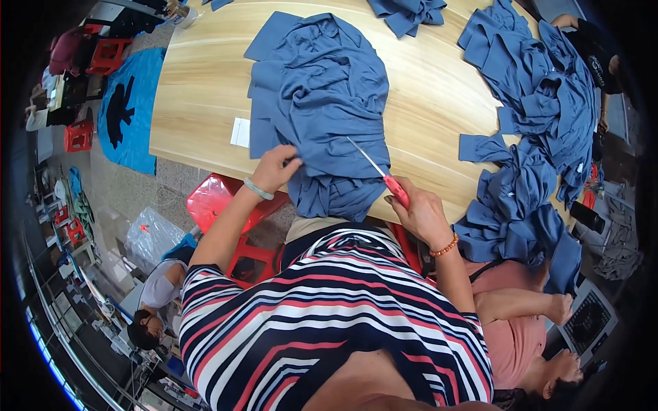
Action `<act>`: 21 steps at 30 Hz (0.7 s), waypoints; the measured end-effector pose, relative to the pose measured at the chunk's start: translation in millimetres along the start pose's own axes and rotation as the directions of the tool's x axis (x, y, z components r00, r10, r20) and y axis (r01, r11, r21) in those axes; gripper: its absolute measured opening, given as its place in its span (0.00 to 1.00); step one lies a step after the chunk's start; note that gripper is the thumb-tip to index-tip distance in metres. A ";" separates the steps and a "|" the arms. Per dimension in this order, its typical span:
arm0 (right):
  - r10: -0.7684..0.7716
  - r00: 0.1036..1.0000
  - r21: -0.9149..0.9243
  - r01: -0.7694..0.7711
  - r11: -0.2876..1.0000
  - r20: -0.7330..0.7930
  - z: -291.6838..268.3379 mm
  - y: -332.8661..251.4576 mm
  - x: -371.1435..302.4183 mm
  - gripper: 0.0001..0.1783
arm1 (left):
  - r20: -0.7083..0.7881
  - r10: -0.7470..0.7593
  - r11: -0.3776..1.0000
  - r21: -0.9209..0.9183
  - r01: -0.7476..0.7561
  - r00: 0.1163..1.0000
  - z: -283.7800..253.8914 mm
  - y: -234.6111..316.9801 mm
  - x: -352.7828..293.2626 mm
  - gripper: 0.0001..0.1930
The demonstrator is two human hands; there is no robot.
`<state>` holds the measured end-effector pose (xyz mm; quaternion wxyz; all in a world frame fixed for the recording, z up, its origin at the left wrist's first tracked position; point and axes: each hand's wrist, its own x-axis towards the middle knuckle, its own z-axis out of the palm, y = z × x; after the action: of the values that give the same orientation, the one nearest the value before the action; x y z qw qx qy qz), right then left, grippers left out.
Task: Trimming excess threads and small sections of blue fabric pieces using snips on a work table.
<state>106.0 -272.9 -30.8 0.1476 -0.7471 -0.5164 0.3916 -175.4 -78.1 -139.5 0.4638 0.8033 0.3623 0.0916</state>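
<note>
A heap of crumpled blue-grey garments (329, 82) lies in front of me and hangs over the table's near edge. At its lower left side is my left hand (276, 168), fingers curled toward the thumb, with the edge of the cloth at the fingertips. My right hand (421, 214) is closed around the red handle of a tool with a long, thin, pointed metal shaft (367, 156). The point reaches up and left over the cloth. Whether it has one blade or two cannot be made out.
The wood-grain table (425, 96) carries another long pile of blue-grey garments (534, 116) on the right. A white paper slip (240, 132) lies beside the heap. A red stool (218, 198) stands at my left. A person in pink (517, 335) sits close on my right.
</note>
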 end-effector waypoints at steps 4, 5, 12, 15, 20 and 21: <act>0.014 0.999 0.015 -0.013 1.000 -0.047 -13.3 -3.0 -9.7 0.20 | 0.029 -0.242 0.600 -0.781 0.173 0.970 0.4 54.1 29.3 0.08; 0.008 0.999 0.013 -0.008 1.000 -0.049 -18.7 -6.5 -12.6 0.20 | 0.023 -0.241 0.601 -0.781 0.168 0.970 7.0 53.5 34.6 0.08; -0.027 0.987 -0.187 0.057 0.981 0.161 -12.9 -14.9 -32.8 0.18 | 0.398 -0.388 0.018 -0.899 0.438 0.831 44.6 35.2 63.3 0.08; -0.053 0.986 -0.177 0.081 0.981 0.157 -11.6 -14.7 -33.5 0.18 | 0.391 -0.448 -0.039 -0.907 0.420 0.804 44.8 41.7 62.5 0.07; -0.094 0.989 -0.175 0.114 0.978 0.118 -8.4 -24.4 -27.8 0.18 | 0.372 -0.387 -0.061 -0.923 0.380 0.844 53.8 18.2 63.0 0.08; -0.093 0.989 -0.175 0.113 0.978 0.115 -10.0 -25.6 -25.2 0.18 | 0.373 -0.385 -0.059 -0.923 0.381 0.844 55.2 16.6 62.2 0.08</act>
<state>92.5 -282.6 2.6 0.0717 -0.7078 -0.5950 0.3740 -95.7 -79.2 -168.4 0.8830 0.1380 0.4119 0.1780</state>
